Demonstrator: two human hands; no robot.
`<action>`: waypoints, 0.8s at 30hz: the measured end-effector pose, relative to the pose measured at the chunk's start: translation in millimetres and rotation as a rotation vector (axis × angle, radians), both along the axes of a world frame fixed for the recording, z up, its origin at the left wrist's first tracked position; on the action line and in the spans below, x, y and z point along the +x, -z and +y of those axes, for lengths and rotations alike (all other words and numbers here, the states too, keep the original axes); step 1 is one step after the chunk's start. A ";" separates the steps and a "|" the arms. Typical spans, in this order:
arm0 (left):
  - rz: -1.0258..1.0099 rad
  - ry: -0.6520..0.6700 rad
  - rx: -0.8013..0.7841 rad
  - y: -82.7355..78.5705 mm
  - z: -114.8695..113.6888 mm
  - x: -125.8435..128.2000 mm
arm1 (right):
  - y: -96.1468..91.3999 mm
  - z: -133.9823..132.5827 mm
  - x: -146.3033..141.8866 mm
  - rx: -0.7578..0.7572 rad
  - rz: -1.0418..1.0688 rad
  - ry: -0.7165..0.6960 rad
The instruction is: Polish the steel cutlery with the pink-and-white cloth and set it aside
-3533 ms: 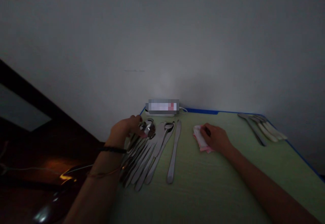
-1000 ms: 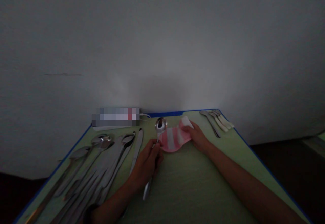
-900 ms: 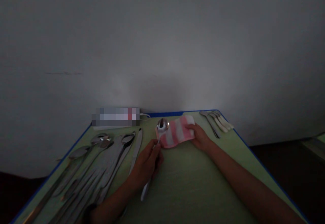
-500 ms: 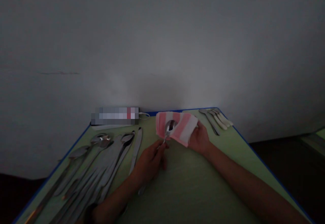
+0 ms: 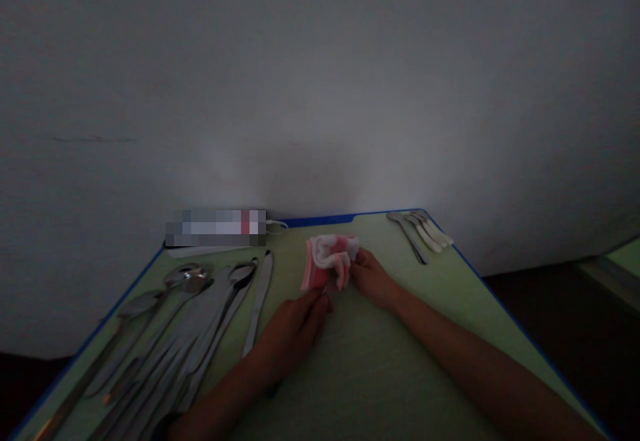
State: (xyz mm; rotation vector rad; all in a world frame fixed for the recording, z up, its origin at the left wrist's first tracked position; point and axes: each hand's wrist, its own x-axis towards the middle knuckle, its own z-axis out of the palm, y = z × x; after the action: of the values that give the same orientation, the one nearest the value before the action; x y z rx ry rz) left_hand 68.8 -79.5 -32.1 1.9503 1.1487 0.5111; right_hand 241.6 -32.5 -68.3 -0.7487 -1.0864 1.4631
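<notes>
A pink and white striped cloth point(image 5: 325, 261) is bunched up above the middle of the table, folded around the bowl of a spoon. Only a short bit of the spoon's handle point(image 5: 325, 289) shows below it. My left hand point(image 5: 300, 317) is closed on that handle, and its fingertips meet the cloth's lower edge. From the right side my right hand point(image 5: 371, 277) grips the cloth, its fingers partly tucked behind it. The spoon's bowl is hidden inside the folds.
Several spoons point(image 5: 187, 284) and other cutlery lie in a spread on the left, with a table knife point(image 5: 259, 301) nearest my left arm. A blurred-out box-like object point(image 5: 215, 227) with a white cord stands at the back left. Several white-handled pieces point(image 5: 425, 231) and a spoon point(image 5: 410, 237) lie at the back right.
The cloth lay open behind the spoon with its bowl showing; now it is folded over the bowl and covers it. My right hand has come left, closer to my left hand.
</notes>
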 end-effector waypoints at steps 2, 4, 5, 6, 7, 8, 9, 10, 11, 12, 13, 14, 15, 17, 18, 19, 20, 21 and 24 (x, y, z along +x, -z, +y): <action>0.012 0.034 -0.016 -3.3 -1.3 -0.9 | 3.7 5.7 -0.7 -0.042 0.077 0.152; 0.030 0.071 -0.011 -5.2 -2.7 -2.7 | 5.5 11.2 -0.3 -0.087 0.162 0.298; 0.032 0.090 -0.002 -5.3 -3.1 -3.8 | 5.3 13.2 0.0 -0.097 0.189 0.345; 0.029 0.107 0.004 -5.0 -3.3 -4.8 | 4.4 14.4 0.2 -0.101 0.203 0.372; 0.021 0.125 -0.005 -4.3 -3.3 -5.8 | 2.9 14.8 0.3 -0.100 0.216 0.385; 0.012 0.140 -0.027 -3.5 -3.0 -6.4 | 0.8 14.4 0.3 -0.101 0.235 0.388; 0.003 0.145 -0.053 -2.5 -2.5 -6.7 | -1.6 13.3 0.2 -0.109 0.265 0.377; -0.007 0.137 -0.077 -1.7 -1.9 -6.7 | -4.1 11.7 0.1 -0.127 0.301 0.345; -0.016 0.120 -0.095 -0.9 -1.1 -6.3 | -6.4 9.7 0.1 -0.153 0.335 0.291; -0.024 0.098 -0.104 -0.4 -0.3 -5.6 | -8.2 7.5 0.3 -0.182 0.358 0.218; -0.032 0.075 -0.106 0.1 0.4 -4.8 | -9.5 5.4 0.5 -0.208 0.365 0.131; -0.040 0.053 -0.105 0.4 1.0 -3.9 | -10.3 3.5 0.9 -0.228 0.357 0.045; -0.047 0.037 -0.108 0.6 1.4 -3.0 | -10.6 2.0 1.2 -0.239 0.342 -0.030; -0.052 0.011 -0.126 1.0 1.9 -1.5 | -10.8 0.5 1.5 -0.251 0.330 -0.122; -0.050 -0.002 -0.134 1.2 1.9 -0.9 | -10.8 0.5 1.5 -0.262 0.344 -0.137; -0.043 -0.013 -0.137 1.3 1.9 -0.4 | -10.8 1.0 1.5 -0.279 0.369 -0.132; -0.033 -0.021 -0.135 1.2 1.9 0.0 | -10.8 1.9 1.3 -0.296 0.401 -0.108; -0.020 -0.025 -0.126 1.0 1.8 0.4 | -10.7 3.1 1.1 -0.309 0.432 -0.075; 0.002 -0.011 -0.083 -0.6 1.5 0.7 | -9.2 7.4 1.3 -0.298 0.484 0.053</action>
State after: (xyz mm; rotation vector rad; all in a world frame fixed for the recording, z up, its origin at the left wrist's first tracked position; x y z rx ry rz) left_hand 69.5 -78.0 -31.6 1.8745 1.1639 0.4602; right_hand 242.9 -25.1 -59.1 -0.5756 -0.4839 1.6686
